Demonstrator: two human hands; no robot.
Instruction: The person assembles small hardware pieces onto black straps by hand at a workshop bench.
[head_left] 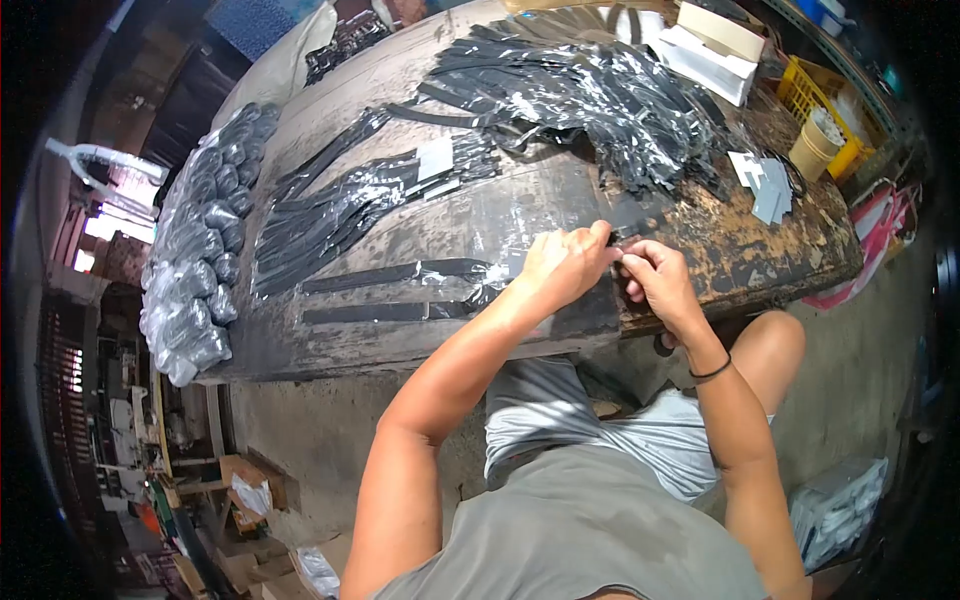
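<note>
My left hand and my right hand meet over the near edge of the worn table, both with fingers pinched together. Between the fingertips is something small and dark that I cannot make out. Left of my left hand, two black strips in clear wrapping lie on the table, one behind the other. Behind them is a stack of wrapped black strips with a pale card on top. A large heap of wrapped black strips lies beyond my hands.
Rolled clear-wrapped bundles line the table's left end. At the right are grey cards, a tan cup, a yellow crate and a white box. A bagged pile stands on the floor at right.
</note>
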